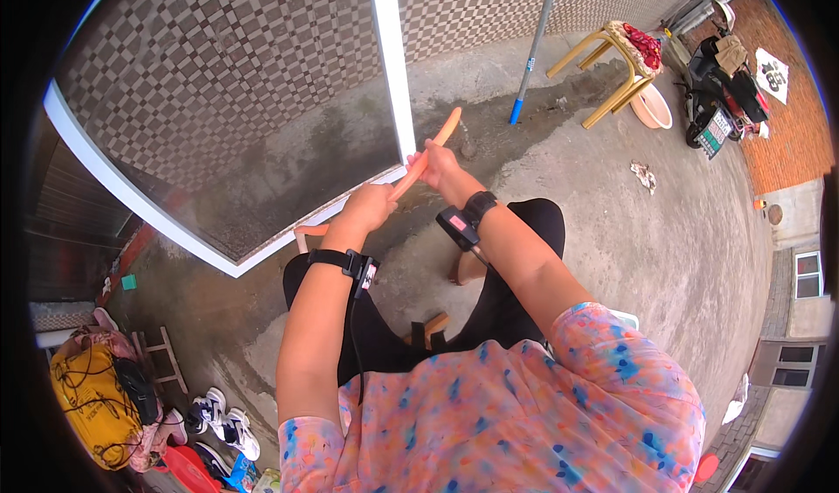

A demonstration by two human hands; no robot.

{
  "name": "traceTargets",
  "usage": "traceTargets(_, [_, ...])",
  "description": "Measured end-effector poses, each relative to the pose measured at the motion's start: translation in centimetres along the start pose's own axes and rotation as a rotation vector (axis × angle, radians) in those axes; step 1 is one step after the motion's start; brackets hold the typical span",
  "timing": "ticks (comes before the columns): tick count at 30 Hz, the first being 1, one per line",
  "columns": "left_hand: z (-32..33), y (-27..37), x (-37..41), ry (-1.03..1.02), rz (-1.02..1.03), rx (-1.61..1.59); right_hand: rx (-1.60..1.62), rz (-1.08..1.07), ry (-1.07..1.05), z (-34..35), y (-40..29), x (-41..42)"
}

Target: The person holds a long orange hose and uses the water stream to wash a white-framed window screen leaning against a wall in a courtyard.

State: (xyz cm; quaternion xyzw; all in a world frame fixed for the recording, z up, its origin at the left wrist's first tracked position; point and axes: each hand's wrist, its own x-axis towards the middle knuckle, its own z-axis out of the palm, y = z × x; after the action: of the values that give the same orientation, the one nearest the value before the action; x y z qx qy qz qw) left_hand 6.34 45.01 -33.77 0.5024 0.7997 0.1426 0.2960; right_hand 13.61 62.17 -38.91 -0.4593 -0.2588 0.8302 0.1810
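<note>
An orange hose (449, 129) runs through both of my hands, with its end angled away from me beyond my right hand. My right hand (438, 164) is wrapped around it near that end. Lower on the hose, my left hand (368, 210) grips it, hiding part of its length. Another piece of orange hose (313, 230) shows left of my left wrist. Close in front of both hands is a large white-framed mesh screen (314, 214), standing tilted, with a tiled wall visible through it. A little water seems to fall by the hose end.
A metal pole (528, 67) with a blue end stands ahead. Right of it are a stool (600, 37), a pink basin (652, 107) and a scooter (711, 93). Shoes (223, 421) and a yellow bag (95, 401) lie at lower left. The concrete floor (655, 250) is partly wet.
</note>
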Motion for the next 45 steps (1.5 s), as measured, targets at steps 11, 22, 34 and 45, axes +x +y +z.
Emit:
traceTargets(11, [0.2,-6.6,-2.9,0.018,-0.073,-0.127,-0.303,-0.059,0.123,-1.7,5.9,1.6])
traceTargets(22, [0.7,-12.5,-0.5,-0.164,-0.329,0.09,-0.616,-0.087,-0.03,-0.2,0.6,1.8])
traceTargets(34, [-0.6,-9.2,3.6,0.187,-0.115,-0.011,-0.634,-0.231,-0.263,5.5,-4.7,-2.0])
traceTargets(45, [-3.3,-3.9,4.6,0.3,0.121,-0.368,-0.778,-0.62,-0.207,8.4,-4.8,0.9])
